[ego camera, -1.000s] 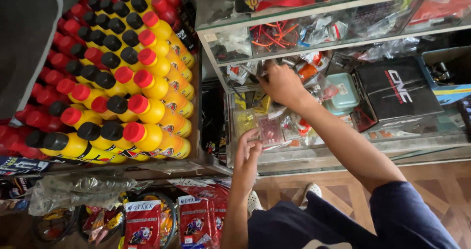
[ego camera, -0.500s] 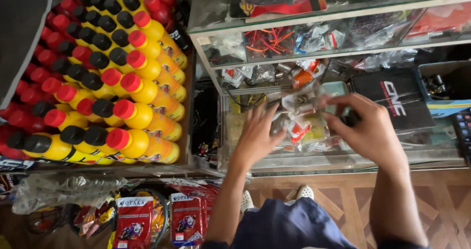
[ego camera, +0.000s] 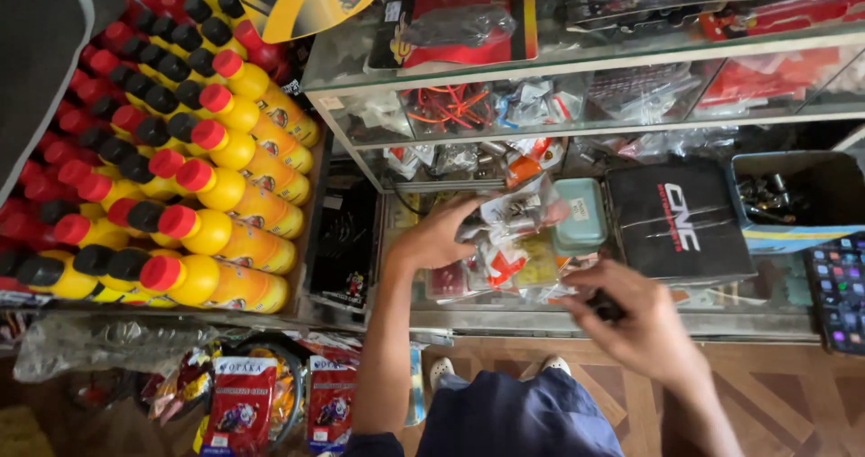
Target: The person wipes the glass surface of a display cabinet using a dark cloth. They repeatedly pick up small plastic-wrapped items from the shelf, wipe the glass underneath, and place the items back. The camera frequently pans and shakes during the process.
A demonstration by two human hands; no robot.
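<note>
- The left hand (ego camera: pixel 441 236) grips a bunch of clear plastic packets (ego camera: pixel 509 241), fingers closed on their left edge, above the glass counter (ego camera: pixel 505 317).
- The right hand (ego camera: pixel 644 322) sits just right of the packets, fingers curled around a small dark item; what it is cannot be told.
- A teal box (ego camera: pixel 579 215) and a black case (ego camera: pixel 680 223) lie behind.
- Yellow bottles (ego camera: pixel 225 232) with red and black caps fill the left rack.
</note>
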